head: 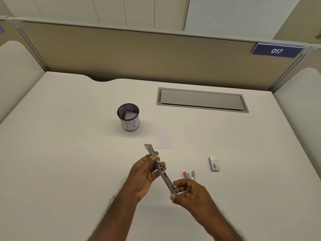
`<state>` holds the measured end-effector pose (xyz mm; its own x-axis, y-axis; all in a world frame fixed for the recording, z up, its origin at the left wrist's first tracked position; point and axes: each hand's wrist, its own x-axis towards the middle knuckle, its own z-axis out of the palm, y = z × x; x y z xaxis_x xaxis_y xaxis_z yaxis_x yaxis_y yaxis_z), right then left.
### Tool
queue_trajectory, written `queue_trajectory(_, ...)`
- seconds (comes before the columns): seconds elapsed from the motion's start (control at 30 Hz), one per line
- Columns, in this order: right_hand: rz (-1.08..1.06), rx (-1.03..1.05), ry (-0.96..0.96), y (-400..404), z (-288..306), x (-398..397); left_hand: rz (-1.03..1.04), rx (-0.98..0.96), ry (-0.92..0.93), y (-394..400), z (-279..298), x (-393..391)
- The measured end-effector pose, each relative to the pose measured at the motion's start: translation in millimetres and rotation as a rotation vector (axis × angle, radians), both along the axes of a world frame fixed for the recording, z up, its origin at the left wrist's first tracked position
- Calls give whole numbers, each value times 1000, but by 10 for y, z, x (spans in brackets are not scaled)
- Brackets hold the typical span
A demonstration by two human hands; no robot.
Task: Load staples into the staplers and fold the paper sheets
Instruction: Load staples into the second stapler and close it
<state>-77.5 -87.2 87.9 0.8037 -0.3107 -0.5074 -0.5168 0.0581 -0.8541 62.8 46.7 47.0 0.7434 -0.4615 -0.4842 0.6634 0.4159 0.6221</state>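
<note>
Nearest the camera, two bare forearms reach in from the bottom edge over the pale surface [60, 153]. The right hand [189, 192] is curled, pinching the near end of a long metal stapler [161, 168] between thumb and fingertips. The left hand [144, 174] is closed around the middle of the same stapler, thumb on the near side and fingers wrapped behind it. The stapler is held above the surface, slanting from the right hand up and away to the left, its far end sticking out beyond the left fingers.

Just right of the hands, a small pink stapler [189, 174] lies on the surface, partly hidden behind the right hand. Further right, well apart from it, lies a small blue staple box [214, 164].

Beyond the hands, a white paper sheet [164, 138] lies flat, hard to tell from the surface. Left of it and a little farther stands an upright mesh cup [128, 117] with a white band bearing letters; something pale sits inside it.

Farther back on the right, a grey hatch [201, 100] is set into the surface. Behind rises a beige partition [139, 54] carrying a blue sign [276, 50] reading 017.
</note>
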Motion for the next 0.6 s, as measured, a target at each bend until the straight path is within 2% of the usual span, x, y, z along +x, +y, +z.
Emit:
queue_trajectory(0.13,-187,107,-114,11,-6,15,-15,37,-29,24,22,31)
queue_trajectory(0.37,-219,302,-310,-31,-9,85,-22,43,-41,44,23,10)
queue_trajectory(0.6,-316,249,-340,-106,-2,337,-213,57,-117,81,9,-85)
